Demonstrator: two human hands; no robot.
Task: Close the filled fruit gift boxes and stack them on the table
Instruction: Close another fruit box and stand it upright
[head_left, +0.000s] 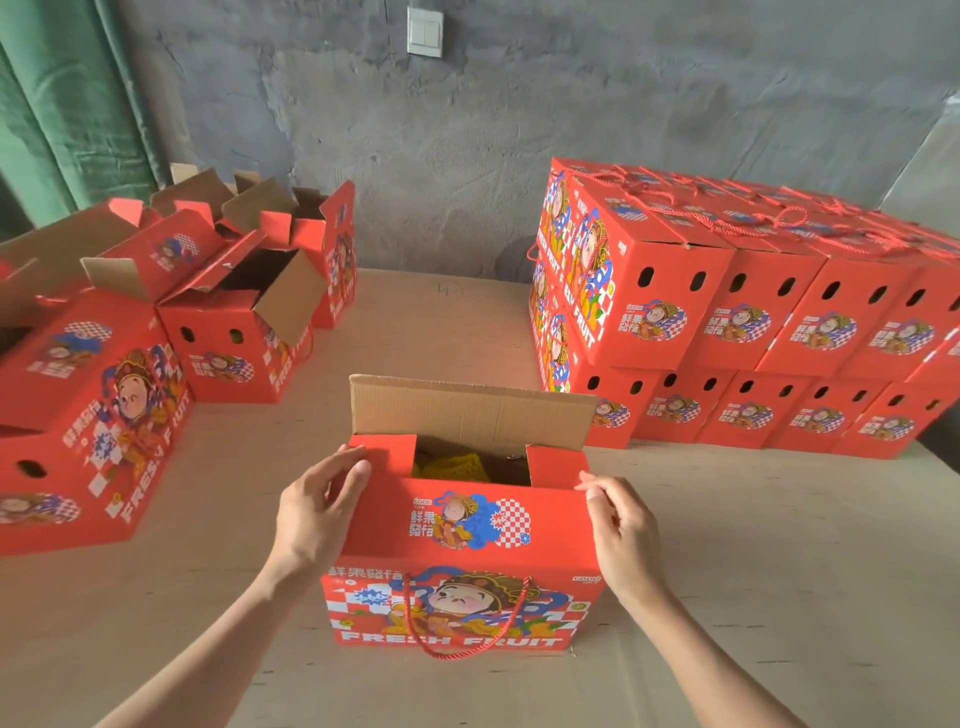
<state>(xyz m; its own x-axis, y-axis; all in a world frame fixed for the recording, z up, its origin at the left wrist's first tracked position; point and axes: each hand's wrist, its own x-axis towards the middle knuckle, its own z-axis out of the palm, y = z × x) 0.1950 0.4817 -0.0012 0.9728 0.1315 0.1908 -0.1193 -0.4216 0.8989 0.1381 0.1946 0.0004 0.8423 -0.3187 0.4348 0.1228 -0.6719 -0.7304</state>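
The near flap (384, 514) of the fruit gift box (462, 608) is touched by the left hand (322, 512), fingers spread. Whether the right hand (621, 525) pinches its corner cannot be told (contents mostly hidden).

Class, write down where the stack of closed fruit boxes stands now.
In the head view the stack of closed boxes stands on the right of the table, near the grey wall, beyond the right hand.

bare table (415, 332) between open boxes (234, 312), stacked boxes (727, 322)
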